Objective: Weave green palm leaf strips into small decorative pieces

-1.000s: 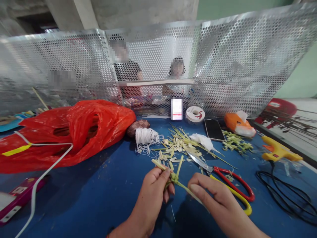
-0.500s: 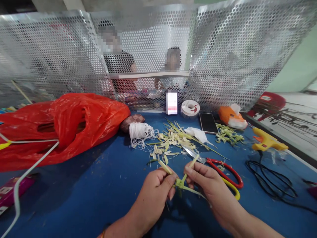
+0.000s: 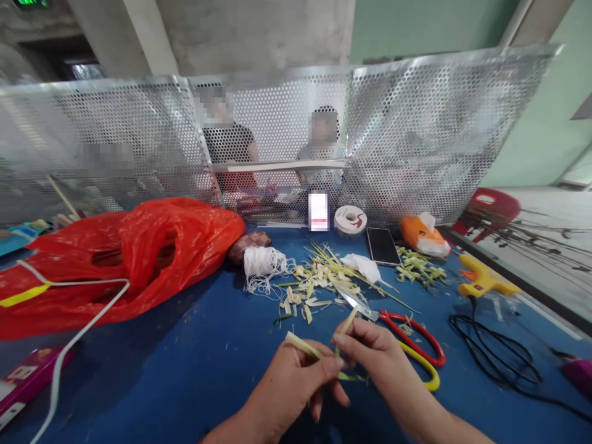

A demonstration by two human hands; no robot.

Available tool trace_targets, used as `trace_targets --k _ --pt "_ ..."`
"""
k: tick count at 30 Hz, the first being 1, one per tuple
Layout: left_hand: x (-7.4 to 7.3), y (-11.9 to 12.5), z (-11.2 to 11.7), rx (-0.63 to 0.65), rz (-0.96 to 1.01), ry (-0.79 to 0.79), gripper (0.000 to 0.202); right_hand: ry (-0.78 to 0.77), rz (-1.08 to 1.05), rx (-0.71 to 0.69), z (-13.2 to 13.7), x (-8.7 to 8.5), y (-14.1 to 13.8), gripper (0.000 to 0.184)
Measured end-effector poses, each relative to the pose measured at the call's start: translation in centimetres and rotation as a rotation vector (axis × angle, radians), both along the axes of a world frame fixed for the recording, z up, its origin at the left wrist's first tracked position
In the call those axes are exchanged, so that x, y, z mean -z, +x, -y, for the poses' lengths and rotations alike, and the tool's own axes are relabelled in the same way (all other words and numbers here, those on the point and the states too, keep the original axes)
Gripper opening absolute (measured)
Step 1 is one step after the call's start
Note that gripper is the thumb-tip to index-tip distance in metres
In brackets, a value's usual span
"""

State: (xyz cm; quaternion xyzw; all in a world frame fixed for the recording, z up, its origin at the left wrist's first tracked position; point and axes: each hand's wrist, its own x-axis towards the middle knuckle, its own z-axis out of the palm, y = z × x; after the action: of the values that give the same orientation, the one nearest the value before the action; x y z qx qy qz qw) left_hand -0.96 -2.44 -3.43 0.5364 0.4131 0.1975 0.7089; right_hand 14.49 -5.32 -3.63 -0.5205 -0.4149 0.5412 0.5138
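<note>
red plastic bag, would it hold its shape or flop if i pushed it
The red plastic bag would probably crumple, since its film looks thin and wrinkled. Its glossy sheen suggests it may slide easily. The white cord appears to cross it, so might drag along.

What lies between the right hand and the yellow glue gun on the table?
In the head view, the scissors lie between the right hand and the yellow glue gun, with their red handle across the stretch.
</note>
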Motion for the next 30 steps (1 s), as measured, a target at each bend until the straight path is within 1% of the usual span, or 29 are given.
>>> trace_targets --k 3,6,10,12,14,17,19,21,23,26,28,30 --pt "0.0 0.0 0.0 -0.023 -0.015 -0.015 0.029 0.052 0.086 -0.008 -0.1 0.3 0.2 0.031" --pt "-0.2 -0.1 0.0 0.006 -0.029 -0.004 0.026 0.127 0.177 0.023 -0.1 0.7 0.4 0.028" --pt "-0.3 -0.2 0.1 0.054 -0.015 0.037 0.031 0.185 0.229 0.067 -0.1 0.8 0.2 0.025" --pt "-0.3 0.0 0.1 0.058 0.007 0.024 0.035 0.201 0.236 0.082 -0.2 0.6 0.2 0.027" --pt "-0.6 0.3 -0.1 0.001 0.029 0.003 0.039 0.183 0.193 0.119 -0.4 0.4 0.5 0.03" --pt "-1.8 1.0 -0.9 -0.204 0.079 0.01 0.045 0.123 0.058 0.265 -1.0 0.4 1.1 0.042" --pt "-2.9 1.4 -1.5 -0.307 0.126 0.034 0.047 0.108 -0.002 0.33 -1.3 0.6 1.4 0.043" --pt "-3.7 1.7 -2.1 -0.34 0.183 0.068 0.048 0.122 -0.023 0.287 -1.2 0.8 1.4 0.04" --pt "-3.9 1.9 -2.5 -0.346 0.228 0.092 0.047 0.153 -0.03 0.168 -0.9 0.9 0.9 0.039" --pt "-3.2 1.9 -2.6 -0.365 0.246 0.084 0.047 0.208 -0.002 0.005 -0.2 0.9 -0.2 0.04" --pt "-2.5 1.9 -2.3 -0.366 0.246 0.053 0.046 0.231 0.035 -0.055 0.1 1.1 -0.7 0.038" --pt "-1.9 1.9 -2.0 -0.345 0.254 0.015 0.042 0.207 0.048 -0.098 0.1 1.4 -0.8 0.035"
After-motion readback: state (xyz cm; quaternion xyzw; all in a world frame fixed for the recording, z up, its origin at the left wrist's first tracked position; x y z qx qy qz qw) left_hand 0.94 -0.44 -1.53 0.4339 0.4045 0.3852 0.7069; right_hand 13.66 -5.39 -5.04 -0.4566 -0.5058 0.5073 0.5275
